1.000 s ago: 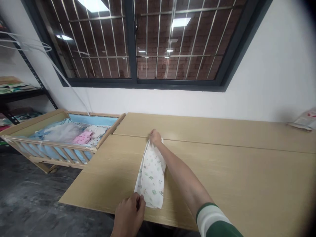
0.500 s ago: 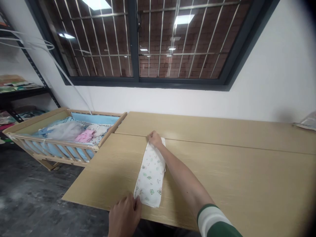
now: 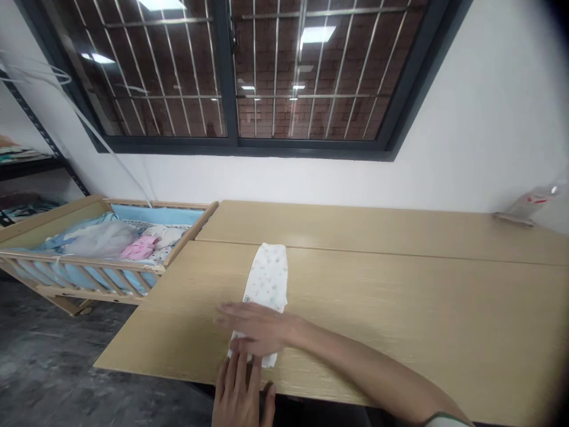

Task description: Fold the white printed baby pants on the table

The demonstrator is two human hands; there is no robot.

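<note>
Both hands have left the far and near ends of the folded printed baby cloth [image 3: 265, 279] on the tabletop [image 3: 400, 308]; right hand [image 3: 258, 327] and left hand [image 3: 242, 388] now press spread flat on its near end, smoothing the fold.

A wooden slatted crib [image 3: 84, 279] holding pink and blue bedding stands left of the pale wooden surface [image 3: 400, 296], beneath a dark-framed barred window [image 3: 249, 71].

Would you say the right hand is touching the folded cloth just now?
Touching: the head view shows the right hand lying flat across the near end of the folded cloth.
</note>
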